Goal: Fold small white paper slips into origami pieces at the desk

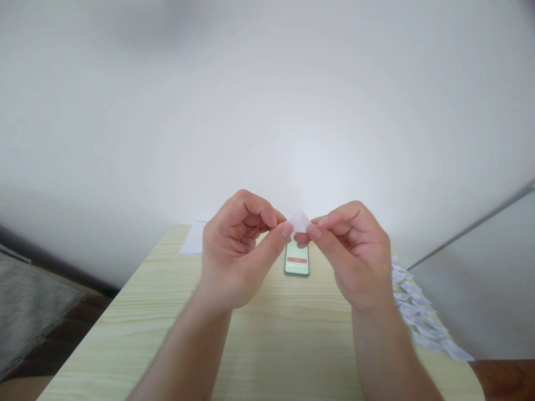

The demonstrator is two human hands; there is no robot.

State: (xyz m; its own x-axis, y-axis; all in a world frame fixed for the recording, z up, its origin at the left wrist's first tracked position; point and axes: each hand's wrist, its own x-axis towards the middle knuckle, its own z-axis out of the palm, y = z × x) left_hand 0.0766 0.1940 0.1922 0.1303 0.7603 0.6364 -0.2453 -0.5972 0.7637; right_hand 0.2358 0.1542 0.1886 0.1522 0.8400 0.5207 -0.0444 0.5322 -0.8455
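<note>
A small folded piece of white paper (300,221), pointed at the top, is held up between my two hands above the table. My left hand (240,250) pinches its left corner between thumb and fingers. On the other side, my right hand (355,250) grips the right corner the same way. Below and behind the paper, a phone (297,265) lies on the table with its screen lit, showing a pale green display and a red bar. My fingers cover the phone's upper part.
The light wood-grain table (276,345) stands against a white wall (267,111). Flat white paper sheets (193,239) lie at its back left, partly behind my left hand. Several folded white paper pieces (420,312) are lined up along the right edge, partly hidden by my right arm.
</note>
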